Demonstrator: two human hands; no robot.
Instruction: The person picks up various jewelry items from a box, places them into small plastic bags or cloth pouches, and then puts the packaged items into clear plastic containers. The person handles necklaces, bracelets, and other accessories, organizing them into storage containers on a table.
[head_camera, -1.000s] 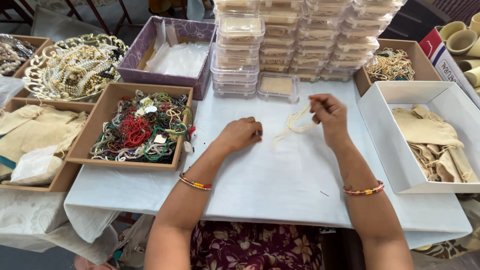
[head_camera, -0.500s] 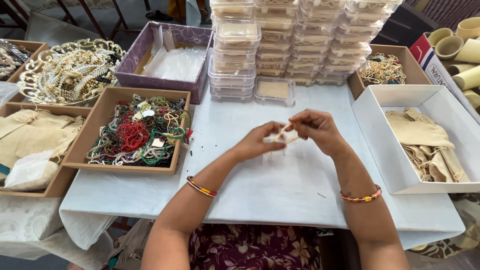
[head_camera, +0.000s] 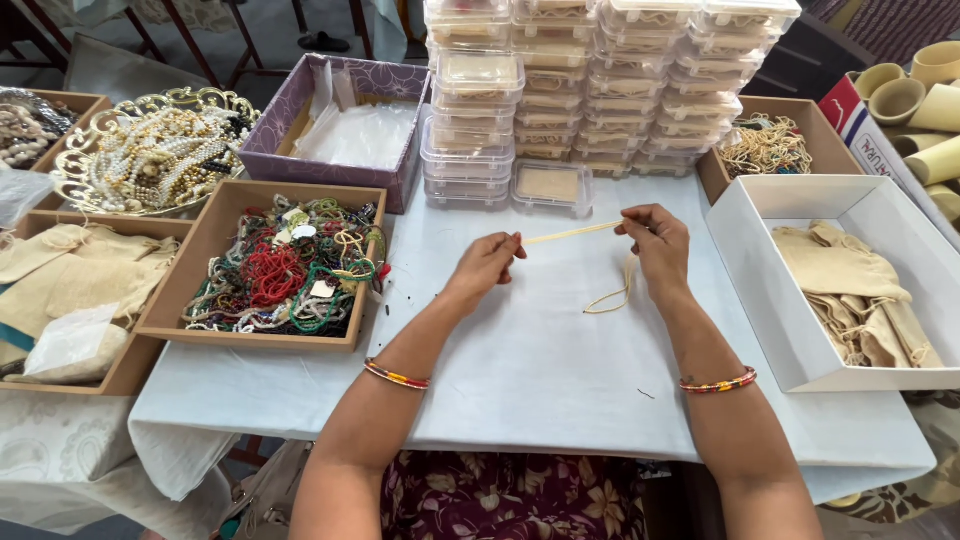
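Observation:
Between my two hands a thin cream bead strand (head_camera: 572, 233) is stretched taut above the white-covered table (head_camera: 540, 370). My left hand (head_camera: 487, 264) pinches its left end. My right hand (head_camera: 655, 245) pinches the other end, and the rest of the strand hangs from it in a loop (head_camera: 615, 293) that touches the cloth. Each wrist wears a beaded bangle.
A brown tray of mixed coloured bead necklaces (head_camera: 285, 268) lies left of my hands. Stacked clear plastic boxes (head_camera: 590, 85) stand behind, one single box (head_camera: 553, 186) in front. A white box of cream pouches (head_camera: 850, 280) is right. A purple box (head_camera: 340, 125) and gold tray (head_camera: 150, 150) sit far left.
My hands, close together half a second ago, have moved apart and drawn the strand out straight. One second ago my left hand rested on the cloth while the right held the strand alone.

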